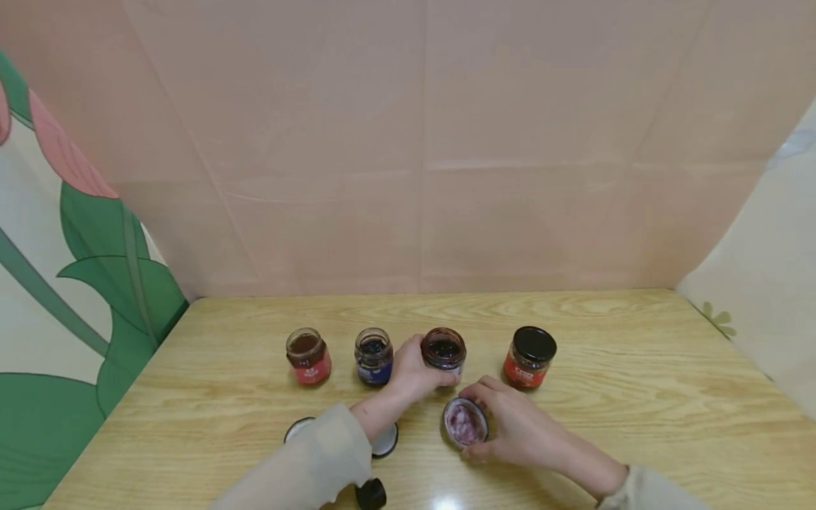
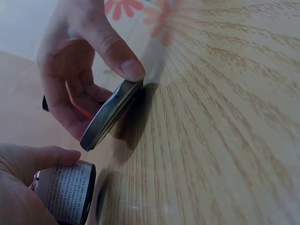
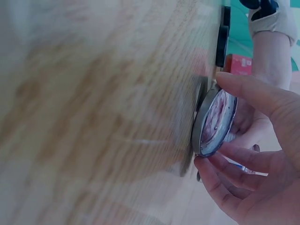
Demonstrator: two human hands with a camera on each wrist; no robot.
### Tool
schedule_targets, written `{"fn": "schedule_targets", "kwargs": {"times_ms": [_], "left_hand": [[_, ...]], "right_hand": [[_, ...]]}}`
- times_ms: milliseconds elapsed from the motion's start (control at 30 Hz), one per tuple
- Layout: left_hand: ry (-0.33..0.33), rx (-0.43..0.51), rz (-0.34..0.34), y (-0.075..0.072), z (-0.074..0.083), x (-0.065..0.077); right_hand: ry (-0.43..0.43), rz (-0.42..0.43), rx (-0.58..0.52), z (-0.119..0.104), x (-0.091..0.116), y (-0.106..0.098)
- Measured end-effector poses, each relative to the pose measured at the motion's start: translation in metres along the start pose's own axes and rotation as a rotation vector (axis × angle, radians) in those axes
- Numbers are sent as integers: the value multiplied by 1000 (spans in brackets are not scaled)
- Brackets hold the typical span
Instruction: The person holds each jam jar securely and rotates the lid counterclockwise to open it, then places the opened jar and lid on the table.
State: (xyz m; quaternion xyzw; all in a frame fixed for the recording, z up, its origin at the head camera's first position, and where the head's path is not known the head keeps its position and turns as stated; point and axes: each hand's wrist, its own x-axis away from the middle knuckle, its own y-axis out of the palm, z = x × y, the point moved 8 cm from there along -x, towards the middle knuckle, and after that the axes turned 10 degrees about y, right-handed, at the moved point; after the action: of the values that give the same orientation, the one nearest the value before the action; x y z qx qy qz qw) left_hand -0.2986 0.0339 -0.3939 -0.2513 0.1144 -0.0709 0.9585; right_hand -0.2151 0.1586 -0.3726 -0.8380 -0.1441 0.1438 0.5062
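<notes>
My left hand (image 1: 408,372) grips a lidless glass jar (image 1: 445,365) of dark jam, which stands upright on the table. In the left wrist view, the jar's pale label (image 2: 68,192) with fine print shows beside the thumb. Just nearer to me, my right hand (image 1: 525,431) pinches a round metal lid (image 1: 465,423) by its rim, between thumb and fingers. The lid's inner side (image 3: 218,119) is smeared with purplish jam and faces up, tilted. Whether its lower edge touches the table I cannot tell.
Left of the held jar stand an open blue-labelled jar (image 1: 375,370) and an open red-labelled jar (image 1: 311,368). A jar with a black lid (image 1: 530,358) is on the right. Near the left forearm lie two lids, one partly covered (image 1: 385,443), and a small black cap (image 1: 371,494).
</notes>
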Motion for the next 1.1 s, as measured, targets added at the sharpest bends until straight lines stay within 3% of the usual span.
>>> {"fn": "schedule_targets", "kwargs": {"times_ms": [300, 600, 1100], "left_hand": [[-9, 2, -5, 2, -2, 2], [19, -60, -1, 1, -10, 3], [43, -87, -10, 3, -6, 2]], "right_hand": [[-22, -1, 20, -4, -4, 2], [-32, -34, 26, -8, -9, 10], [-69, -32, 60, -8, -9, 10]]}}
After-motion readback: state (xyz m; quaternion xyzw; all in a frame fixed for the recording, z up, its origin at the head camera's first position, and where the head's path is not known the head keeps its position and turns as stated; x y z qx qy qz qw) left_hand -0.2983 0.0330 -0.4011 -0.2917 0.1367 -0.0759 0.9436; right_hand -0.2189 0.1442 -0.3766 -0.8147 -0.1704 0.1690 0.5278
